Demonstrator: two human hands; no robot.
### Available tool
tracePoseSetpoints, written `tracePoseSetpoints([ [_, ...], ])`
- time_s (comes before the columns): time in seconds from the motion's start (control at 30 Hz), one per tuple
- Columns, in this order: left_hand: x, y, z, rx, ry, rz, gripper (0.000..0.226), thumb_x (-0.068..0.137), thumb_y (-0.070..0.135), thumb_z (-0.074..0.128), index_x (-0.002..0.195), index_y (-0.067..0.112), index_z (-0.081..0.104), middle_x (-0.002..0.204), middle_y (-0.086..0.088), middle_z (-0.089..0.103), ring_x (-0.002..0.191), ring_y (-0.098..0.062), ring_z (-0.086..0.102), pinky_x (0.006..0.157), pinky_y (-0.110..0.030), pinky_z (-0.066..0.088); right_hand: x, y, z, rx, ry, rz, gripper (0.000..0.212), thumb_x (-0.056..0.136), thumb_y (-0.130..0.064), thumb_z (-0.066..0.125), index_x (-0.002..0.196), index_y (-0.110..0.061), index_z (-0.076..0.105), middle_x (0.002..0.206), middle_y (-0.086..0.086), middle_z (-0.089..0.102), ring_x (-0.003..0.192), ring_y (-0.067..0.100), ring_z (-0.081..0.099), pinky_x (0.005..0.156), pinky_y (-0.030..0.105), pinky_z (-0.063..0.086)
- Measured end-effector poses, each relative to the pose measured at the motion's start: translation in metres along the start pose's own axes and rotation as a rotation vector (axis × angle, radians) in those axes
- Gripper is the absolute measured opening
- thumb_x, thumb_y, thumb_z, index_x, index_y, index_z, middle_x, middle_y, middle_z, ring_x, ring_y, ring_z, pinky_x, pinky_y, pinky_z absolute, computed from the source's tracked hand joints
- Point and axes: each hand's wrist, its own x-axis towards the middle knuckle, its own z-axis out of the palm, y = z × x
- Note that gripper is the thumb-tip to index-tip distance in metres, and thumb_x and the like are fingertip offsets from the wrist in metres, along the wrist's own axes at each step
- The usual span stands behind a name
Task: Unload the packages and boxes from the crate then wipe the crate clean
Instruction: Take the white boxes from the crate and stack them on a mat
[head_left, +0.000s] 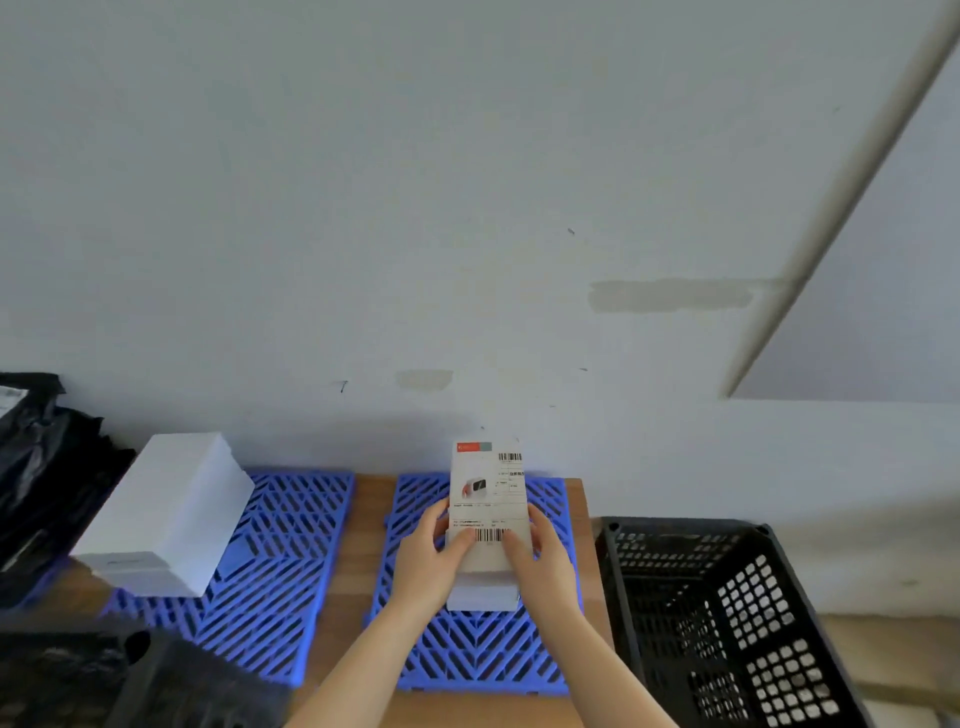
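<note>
Head cam, fwd/down, close over table, facing wall

Both hands, left hand and right hand, grip a white labelled box (barcode showing) over the blue mat, left of the black crate.

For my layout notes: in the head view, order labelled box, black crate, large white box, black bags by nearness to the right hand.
1. Labelled box: held in the right hand.
2. Black crate: just right.
3. Large white box: to the left.
4. Black bags: far left.
</note>
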Motion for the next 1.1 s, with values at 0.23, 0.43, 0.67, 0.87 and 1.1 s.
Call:
tracePoseSetpoints([
  [0.23,0.011,-0.012,0.005,0.060,0.020,-0.015,0.040,0.099,0.027,0.054,0.137,0.034,0.046,0.125,0.017,0.059,0.117,-0.003,0.055,0.082,-0.010,0.043,0.012,0.007,0.006,-0.042,-0.032,0.004,0.050,0.096,-0.028,0.056,0.143,-0.027,0.036,0.111,-0.015,0.051,0.084,-0.013,0.046,0.054,0.004,0.042],
  [0.43,0.020,-0.012,0.008,0.058,-0.002,-0.055,0.046,0.100,0.027,0.051,0.144,0.028,0.040,0.132,0.007,0.059,0.118,-0.010,0.056,0.101,-0.033,0.047,0.017,0.007,0.005,-0.055,-0.047,0.006,0.052,0.096,-0.029,0.056,0.144,-0.027,0.034,0.108,-0.016,0.049,0.081,-0.013,0.045,0.055,0.003,0.041],
  [0.67,0.010,0.000,0.001,0.068,0.009,-0.076,0.054,0.100,0.030,0.051,0.150,0.022,0.031,0.142,0.003,0.048,0.129,-0.014,0.047,0.104,-0.030,0.041,0.013,0.002,0.000,-0.123,-0.007,-0.017,0.061,0.094,-0.040,0.055,0.148,-0.028,0.029,0.142,-0.005,0.044,0.119,0.009,0.048,0.086,0.019,0.046],
  [0.87,-0.007,0.020,-0.038,0.128,0.089,0.002,0.028,0.101,0.032,0.049,0.129,0.027,0.051,0.110,0.008,0.060,0.106,-0.012,0.055,0.087,-0.027,0.040,-0.014,-0.021,-0.012,-0.118,0.167,-0.116,0.054,0.096,-0.039,0.053,0.145,-0.022,0.037,0.147,0.000,0.038,0.132,0.019,0.041,0.104,0.039,0.043],
  [1.1,-0.052,0.057,-0.090,0.129,0.054,0.235,0.016,0.101,0.024,0.049,0.116,0.028,0.055,0.096,0.007,0.069,0.095,-0.009,0.062,0.086,-0.027,0.045,-0.090,-0.049,0.013,-0.008,0.300,-0.244,0.036,0.099,-0.029,0.049,0.134,-0.019,0.049,0.134,0.000,0.048,0.112,0.013,0.053,0.083,0.024,0.042],
])
